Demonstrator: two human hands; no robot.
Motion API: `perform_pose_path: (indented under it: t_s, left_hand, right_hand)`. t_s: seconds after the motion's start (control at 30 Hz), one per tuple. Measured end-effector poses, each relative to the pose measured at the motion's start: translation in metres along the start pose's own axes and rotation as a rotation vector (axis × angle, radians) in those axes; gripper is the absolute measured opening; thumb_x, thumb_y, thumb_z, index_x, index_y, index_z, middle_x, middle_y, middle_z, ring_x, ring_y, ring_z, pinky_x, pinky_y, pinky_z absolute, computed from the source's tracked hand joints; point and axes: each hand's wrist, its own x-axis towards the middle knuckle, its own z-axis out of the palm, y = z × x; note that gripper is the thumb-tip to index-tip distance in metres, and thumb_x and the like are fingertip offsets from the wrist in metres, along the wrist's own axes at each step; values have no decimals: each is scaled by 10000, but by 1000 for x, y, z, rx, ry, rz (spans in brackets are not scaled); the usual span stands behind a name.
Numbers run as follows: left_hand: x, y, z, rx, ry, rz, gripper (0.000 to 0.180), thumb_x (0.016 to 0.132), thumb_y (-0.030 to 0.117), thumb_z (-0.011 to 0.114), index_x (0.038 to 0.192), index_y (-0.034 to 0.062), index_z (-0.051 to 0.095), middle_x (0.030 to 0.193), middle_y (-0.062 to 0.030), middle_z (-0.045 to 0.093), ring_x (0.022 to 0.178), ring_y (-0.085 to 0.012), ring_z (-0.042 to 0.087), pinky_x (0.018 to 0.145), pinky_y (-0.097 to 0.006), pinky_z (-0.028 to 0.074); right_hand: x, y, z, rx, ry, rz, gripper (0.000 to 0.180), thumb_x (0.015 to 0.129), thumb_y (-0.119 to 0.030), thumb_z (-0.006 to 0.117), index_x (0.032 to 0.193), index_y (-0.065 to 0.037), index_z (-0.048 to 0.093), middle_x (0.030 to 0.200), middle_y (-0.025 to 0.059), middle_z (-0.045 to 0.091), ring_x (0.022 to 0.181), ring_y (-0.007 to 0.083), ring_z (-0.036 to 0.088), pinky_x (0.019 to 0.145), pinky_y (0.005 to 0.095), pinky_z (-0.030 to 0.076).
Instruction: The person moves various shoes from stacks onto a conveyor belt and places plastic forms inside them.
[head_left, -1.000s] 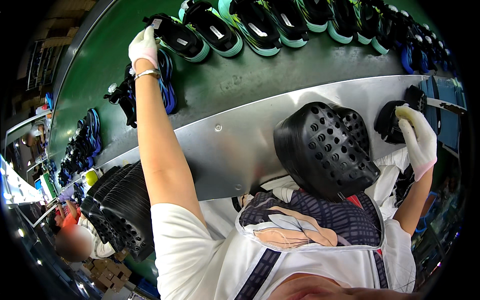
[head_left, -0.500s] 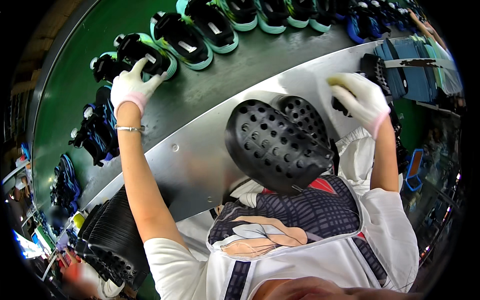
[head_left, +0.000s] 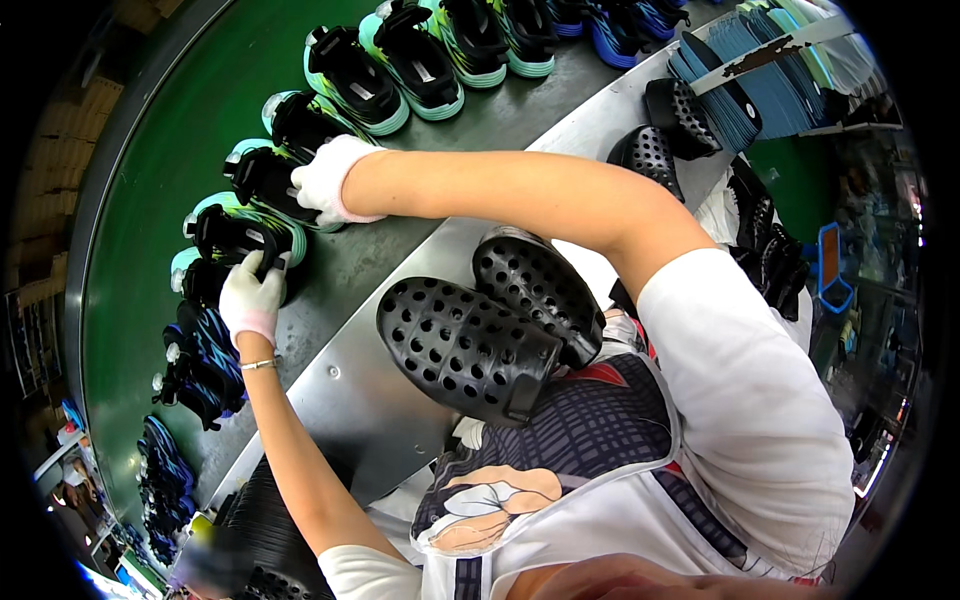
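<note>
My left hand [head_left: 253,297], in a white knit glove, is closed on the near end of a black sneaker [head_left: 238,232] with a mint sole and yellow-green sides. Just beyond it, my right hand [head_left: 335,182], also gloved, reaches across to the left. Its fingers curl at the near end of the neighbouring sneaker [head_left: 262,178], partly hiding it. Against my apron, at the near edge of the metal ledge, lie two black perforated clog-shaped pieces [head_left: 470,350], one overlapping the other.
Similar sneakers [head_left: 355,80] stand along the green belt [head_left: 150,250], with blue-and-black ones [head_left: 205,360] nearer. Two more perforated pieces [head_left: 682,118] sit right, beside a rack of blue flat sheets [head_left: 725,85]. Ribbed black pieces [head_left: 285,525] are stacked at lower left.
My right hand has swung from the right side across to the sneakers. My left hand has moved nearer and closed on one. The view has shifted.
</note>
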Motion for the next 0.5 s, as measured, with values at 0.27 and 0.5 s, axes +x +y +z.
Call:
perform_pose_path:
  t_s: [0.27, 0.5]
  left_hand:
    - [16, 47, 16, 99, 31, 132, 427, 825, 497, 563, 1105, 194, 674, 921, -133, 675, 903, -336, 630, 774, -419, 495]
    - [-9, 38, 10, 131, 96, 16, 535, 802, 580, 581, 1195, 218, 626, 972, -145, 672, 941, -334, 622, 803, -404, 495]
  right_hand:
    - [-36, 63, 15, 21, 223, -25, 381, 840, -298, 604, 1142, -67, 616, 1109, 79, 637, 959, 285, 632, 833, 392, 500]
    - [-173, -23, -56, 794, 389, -69, 297, 795, -196, 658, 1043, -32, 650, 963, 74, 652, 864, 214, 634, 765, 334, 500]
